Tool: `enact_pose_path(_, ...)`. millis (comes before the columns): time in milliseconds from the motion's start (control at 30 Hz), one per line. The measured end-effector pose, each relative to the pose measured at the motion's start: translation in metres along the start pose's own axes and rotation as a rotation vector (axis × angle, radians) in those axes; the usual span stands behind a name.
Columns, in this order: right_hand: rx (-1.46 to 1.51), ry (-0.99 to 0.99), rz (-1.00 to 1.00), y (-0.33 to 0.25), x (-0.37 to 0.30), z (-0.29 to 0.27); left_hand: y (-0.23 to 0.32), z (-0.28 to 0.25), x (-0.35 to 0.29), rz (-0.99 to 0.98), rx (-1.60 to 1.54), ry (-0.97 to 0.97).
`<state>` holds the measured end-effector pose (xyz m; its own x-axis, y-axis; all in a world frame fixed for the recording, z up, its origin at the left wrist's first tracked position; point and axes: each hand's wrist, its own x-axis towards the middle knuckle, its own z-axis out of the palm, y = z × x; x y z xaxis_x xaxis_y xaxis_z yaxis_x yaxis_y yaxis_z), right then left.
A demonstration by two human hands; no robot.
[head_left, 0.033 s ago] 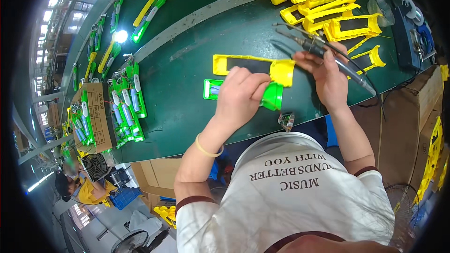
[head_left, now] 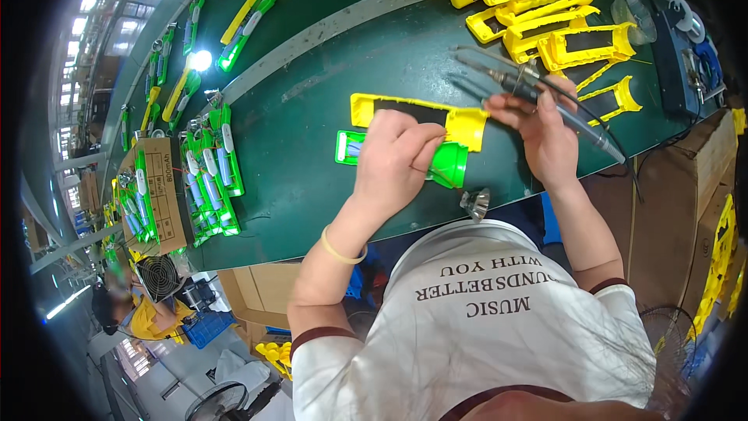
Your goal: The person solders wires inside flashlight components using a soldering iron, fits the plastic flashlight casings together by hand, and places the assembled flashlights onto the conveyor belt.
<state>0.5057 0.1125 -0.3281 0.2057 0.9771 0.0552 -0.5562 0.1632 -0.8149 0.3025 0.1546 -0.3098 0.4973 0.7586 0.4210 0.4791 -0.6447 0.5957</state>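
My right hand (head_left: 549,136) grips a soldering iron (head_left: 586,129) by its handle, its tip pointing up and left above the bench. My left hand (head_left: 391,157) is closed in a pinch over two torch casing halves; what sits between its fingertips is too small to make out. Part of a yellow casing half (head_left: 467,131) shows beyond that hand, with a dark panel. Nearer me lies a green casing half (head_left: 449,167) holding a bluish battery, partly covered by the hand. A shiny lamp reflector (head_left: 475,204) rests beside it at the bench's front edge.
Yellow casings (head_left: 538,15) are piled at the far right, beside a blue soldering station (head_left: 676,62) with a solder spool. Green torch halves (head_left: 210,175) and a carton (head_left: 167,195) stand at left. A lit lamp (head_left: 201,61) glows there. Another person (head_left: 148,313) sits at lower left.
My left hand and both casing halves have shifted slightly left. The soldering iron has dropped a little toward me, and the reflector has turned slightly.
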Motion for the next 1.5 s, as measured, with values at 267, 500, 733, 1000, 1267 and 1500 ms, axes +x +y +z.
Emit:
enact_pose_path(267, -0.200, -0.052, -0.171, -0.008, -0.017, -0.029, -0.007, -0.002, 0.004, -0.046, 0.036, -0.139)
enact_pose_path(500, -0.368, -0.052, -0.197, -0.012, -0.033, -0.032, -0.012, -0.001, 0.019, 0.103, 0.056, -0.249)
enact_pose_path(733, -0.517, -0.092, -0.133, -0.006, -0.036, -0.039, -0.008, 0.001, 0.024, 0.085, 0.140, -0.301)
enact_pose_path(1000, -0.695, -0.134, -0.168, -0.007, -0.032, -0.037, -0.010, 0.007, 0.025, 0.091, 0.106, -0.276)
enact_pose_path(1267, -0.381, -0.065, -0.285, -0.010, -0.040, -0.042, -0.011, 0.007, 0.025, 0.094, 0.086, -0.267)
enact_pose_path(1500, -0.343, -0.034, -0.145, 0.004, -0.016, -0.002, -0.008, 0.005, 0.026, 0.062, 0.078, -0.294)
